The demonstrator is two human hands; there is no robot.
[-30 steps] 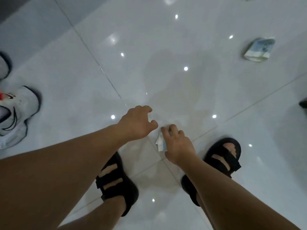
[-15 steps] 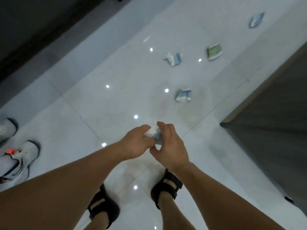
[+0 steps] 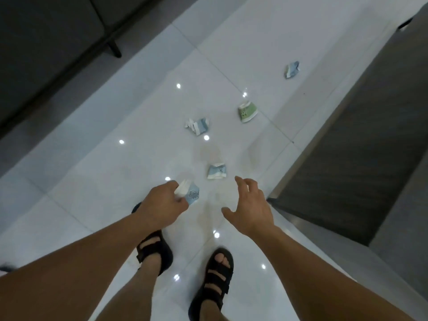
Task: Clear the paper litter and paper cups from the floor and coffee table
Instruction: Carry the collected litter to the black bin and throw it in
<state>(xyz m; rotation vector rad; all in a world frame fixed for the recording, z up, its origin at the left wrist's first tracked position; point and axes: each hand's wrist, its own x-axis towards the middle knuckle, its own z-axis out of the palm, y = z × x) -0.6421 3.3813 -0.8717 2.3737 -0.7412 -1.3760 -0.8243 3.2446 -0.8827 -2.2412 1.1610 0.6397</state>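
Pale blue and white, the crushed paper cup (image 3: 188, 193) sits in the left hand (image 3: 162, 205), which is closed around it above the floor (image 3: 104, 181); its long axis points forward and to the right. Half a second ago both hands met on it; now the right hand (image 3: 250, 207) has come away, fingers spread and empty. A small print shows on its creased side. Ahead lie another flattened blue cup (image 3: 216, 170), torn paper (image 3: 198, 125) and a green cup (image 3: 247, 111).
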